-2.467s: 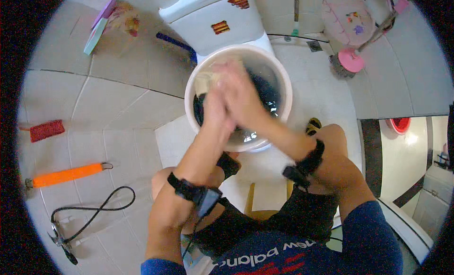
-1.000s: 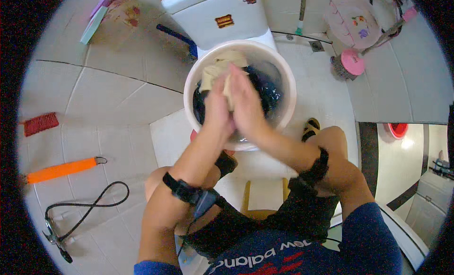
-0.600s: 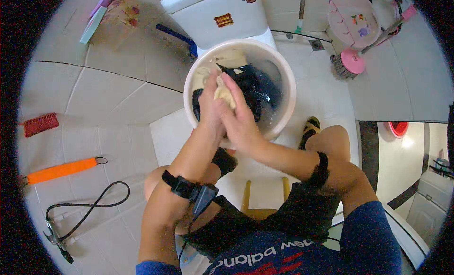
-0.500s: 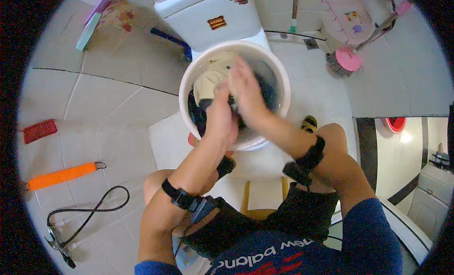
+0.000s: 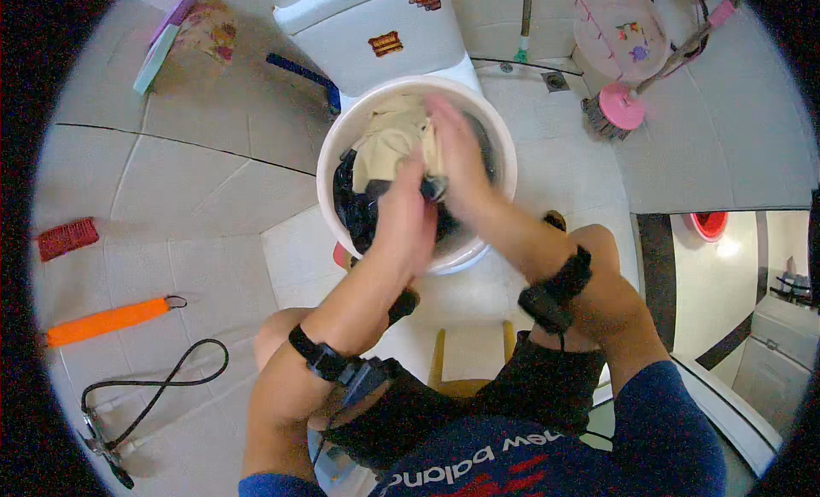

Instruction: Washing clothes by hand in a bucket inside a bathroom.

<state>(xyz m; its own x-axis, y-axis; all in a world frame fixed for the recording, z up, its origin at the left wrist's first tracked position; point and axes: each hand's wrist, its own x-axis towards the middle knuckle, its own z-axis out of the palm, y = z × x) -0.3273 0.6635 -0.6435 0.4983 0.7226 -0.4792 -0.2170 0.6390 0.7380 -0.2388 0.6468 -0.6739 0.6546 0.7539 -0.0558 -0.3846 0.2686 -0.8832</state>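
White floor tiles (image 5: 542,147) lie right of our fingers (image 5: 448,125); a toilet tank (image 5: 374,26) stands beyond them. Bunched beige cloth (image 5: 389,140) spreads leftward and forward of the fingers inside our round basin (image 5: 327,177), its long axis unclear. Our right hand (image 5: 465,160) reaches farther than our left hand (image 5: 406,215); through blur, we cannot tell whether the fingers clamp cloth.

Light falls softly; the right hand (image 5: 459,155) blurs; wall tiles (image 5: 201,190) bow edgeward; glare whitens far floor (image 5: 726,251).
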